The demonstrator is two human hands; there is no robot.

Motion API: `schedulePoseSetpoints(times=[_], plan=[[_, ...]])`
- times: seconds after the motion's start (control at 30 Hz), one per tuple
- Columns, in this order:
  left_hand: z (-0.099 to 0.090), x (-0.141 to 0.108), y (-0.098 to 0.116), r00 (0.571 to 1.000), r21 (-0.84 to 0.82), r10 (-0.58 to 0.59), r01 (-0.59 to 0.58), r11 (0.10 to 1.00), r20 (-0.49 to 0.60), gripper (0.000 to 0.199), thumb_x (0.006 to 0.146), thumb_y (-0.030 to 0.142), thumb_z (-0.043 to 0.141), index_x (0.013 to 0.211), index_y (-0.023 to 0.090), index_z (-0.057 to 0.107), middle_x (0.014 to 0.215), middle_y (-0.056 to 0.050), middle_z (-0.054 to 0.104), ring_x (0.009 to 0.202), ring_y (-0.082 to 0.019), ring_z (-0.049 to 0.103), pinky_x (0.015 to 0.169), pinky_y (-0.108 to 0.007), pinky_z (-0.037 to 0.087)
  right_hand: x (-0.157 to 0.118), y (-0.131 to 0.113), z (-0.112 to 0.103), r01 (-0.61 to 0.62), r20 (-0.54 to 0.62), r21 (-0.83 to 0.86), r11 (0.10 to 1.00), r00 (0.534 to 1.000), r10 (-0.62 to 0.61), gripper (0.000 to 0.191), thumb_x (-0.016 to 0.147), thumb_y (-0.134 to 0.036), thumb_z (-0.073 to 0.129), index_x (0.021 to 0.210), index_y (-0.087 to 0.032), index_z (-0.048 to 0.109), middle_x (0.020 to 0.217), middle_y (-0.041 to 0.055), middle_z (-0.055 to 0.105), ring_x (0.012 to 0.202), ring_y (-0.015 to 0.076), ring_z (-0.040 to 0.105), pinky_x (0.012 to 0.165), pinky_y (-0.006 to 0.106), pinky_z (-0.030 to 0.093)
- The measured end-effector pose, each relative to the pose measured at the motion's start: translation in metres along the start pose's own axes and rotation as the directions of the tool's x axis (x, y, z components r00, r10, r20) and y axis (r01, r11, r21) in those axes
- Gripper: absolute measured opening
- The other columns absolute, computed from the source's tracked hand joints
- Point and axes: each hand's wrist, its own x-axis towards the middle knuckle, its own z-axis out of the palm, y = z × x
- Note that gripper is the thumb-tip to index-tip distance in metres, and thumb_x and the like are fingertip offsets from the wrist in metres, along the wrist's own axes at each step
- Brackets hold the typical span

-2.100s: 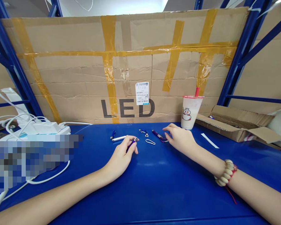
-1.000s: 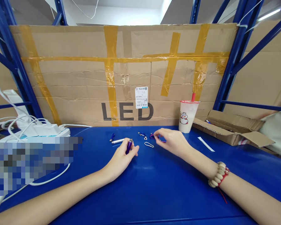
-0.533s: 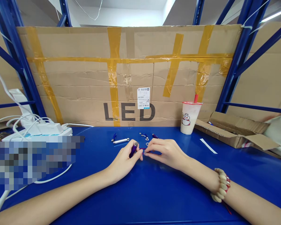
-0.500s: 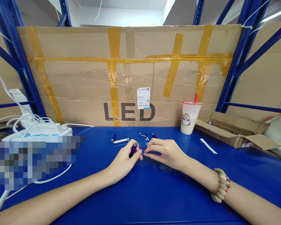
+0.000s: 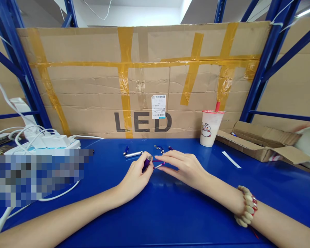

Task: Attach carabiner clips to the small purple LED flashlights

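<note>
My left hand point(image 5: 138, 175) is closed around a small purple cylinder point(image 5: 146, 164) with a silver end, tilted upward. Between both hands shows a purple carabiner point(image 5: 159, 165) with a silver gate. The thumb and fingers of my right hand point(image 5: 184, 167) are around this carabiner, with a gap between their tips. Just beyond the hands lie a silver cylinder point(image 5: 134, 154), a short blue piece point(image 5: 126, 150) and a small blue carabiner point(image 5: 159, 148) with metal bits. Another purple piece point(image 5: 171, 148) is partly hidden behind my right hand.
A lidded drink cup point(image 5: 211, 129) with a red straw stands at the back right. Beside it are an open cardboard box point(image 5: 258, 146) and a white strip point(image 5: 231, 159). A power strip point(image 5: 51, 142) with cables sits left. Taped cardboard point(image 5: 93, 93) stands behind the blue table point(image 5: 155, 213).
My right fingers have spread from a tighter pinch, and more of the purple carabiner shows between the hands. My left hand keeps its hold on the purple cylinder.
</note>
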Motion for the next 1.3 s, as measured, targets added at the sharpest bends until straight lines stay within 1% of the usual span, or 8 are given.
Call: schedulePoseSetpoints(times=[0.1,0.27,0.37,0.5,0.67,0.87,1.03,1.3], plan=[[0.0002,0.0003,-0.0014,1.000,0.036,0.018,-0.019,0.999,0.019,0.014,0.085,0.030,0.037,0.076,0.018,0.037,0.067,0.003,0.041,0.060,-0.009,0.035,0.056,-0.021,0.031,0.0000,-0.0010,-0.0009,0.042,-0.002,-0.042,0.998,0.999,-0.042,0.027,0.089,-0.031,0.044,0.109,-0.020,0.059,0.093,0.0026,0.065,0.079,0.0090,0.060,0.063,0.018,0.045],[0.0004,0.0009,-0.0022,1.000,0.067,0.019,-0.020,0.998,0.022,0.019,0.085,0.033,0.036,0.074,0.018,0.034,0.068,0.002,0.040,0.062,-0.010,0.035,0.057,-0.021,0.031,0.0012,-0.0024,-0.0007,0.126,0.102,-0.128,0.984,0.988,-0.113,0.031,0.092,-0.029,0.036,0.108,-0.015,0.058,0.079,0.0047,0.064,0.072,0.0104,0.059,0.055,0.020,0.043],[0.0006,0.0006,-0.0013,0.999,0.080,0.018,-0.020,0.997,0.031,0.021,0.086,0.036,0.034,0.075,0.018,0.035,0.068,0.002,0.040,0.062,-0.010,0.035,0.057,-0.021,0.031,0.0009,-0.0029,0.0017,0.107,0.165,-0.098,0.989,0.982,-0.090,0.032,0.092,-0.029,0.036,0.108,-0.011,0.057,0.076,0.0056,0.061,0.070,0.0116,0.059,0.054,0.021,0.042],[0.0009,0.0003,-0.0014,0.997,0.102,0.043,-0.049,0.994,0.066,0.020,0.087,0.036,0.032,0.079,0.018,0.038,0.070,0.002,0.043,0.062,-0.010,0.037,0.058,-0.022,0.032,-0.0008,-0.0029,0.0048,0.057,0.235,-0.001,0.998,0.970,-0.055,0.029,0.091,-0.030,0.037,0.103,-0.013,0.058,0.071,0.0028,0.058,0.064,0.0105,0.056,0.052,0.021,0.041],[0.0008,0.0014,-0.0037,0.995,0.102,0.054,-0.063,0.993,0.083,0.022,0.088,0.037,0.031,0.079,0.018,0.038,0.067,0.002,0.041,0.061,-0.010,0.036,0.058,-0.022,0.031,-0.0016,-0.0048,0.0059,0.112,0.174,-0.041,0.993,0.979,-0.103,0.031,0.091,-0.028,0.036,0.104,-0.009,0.056,0.072,0.0042,0.058,0.065,0.0123,0.055,0.053,0.022,0.041],[0.0003,0.0014,-0.0017,0.994,0.089,0.079,-0.086,0.992,0.076,0.022,0.089,0.036,0.033,0.077,0.018,0.038,0.067,0.003,0.042,0.061,-0.009,0.036,0.058,-0.021,0.031,-0.0012,-0.0071,0.0075,0.132,0.146,-0.071,0.989,0.982,-0.120,0.027,0.091,-0.025,0.036,0.091,-0.009,0.058,0.070,0.0042,0.057,0.062,0.0127,0.053,0.050,0.023,0.039],[0.0002,0.0010,-0.0001,0.993,0.081,0.095,-0.101,0.992,0.074,0.021,0.089,0.034,0.033,0.077,0.017,0.039,0.067,0.003,0.043,0.060,-0.008,0.037,0.058,-0.020,0.032,-0.0011,-0.0064,0.0083,0.118,0.146,-0.042,0.992,0.983,-0.111,0.023,0.090,-0.023,0.038,0.091,-0.010,0.057,0.069,0.0039,0.057,0.062,0.0118,0.052,0.052,0.022,0.039],[0.0008,-0.0019,0.0028,0.986,0.050,0.079,-0.087,0.995,0.146,0.022,0.089,0.035,0.032,0.076,0.018,0.035,0.062,0.005,0.042,0.056,-0.008,0.036,0.056,-0.021,0.031,0.0037,-0.0103,0.0059,0.058,0.094,0.013,0.998,0.994,-0.058,0.023,0.088,-0.016,0.036,0.075,-0.013,0.055,0.061,0.0010,0.050,0.055,0.0101,0.045,0.051,0.021,0.036]])
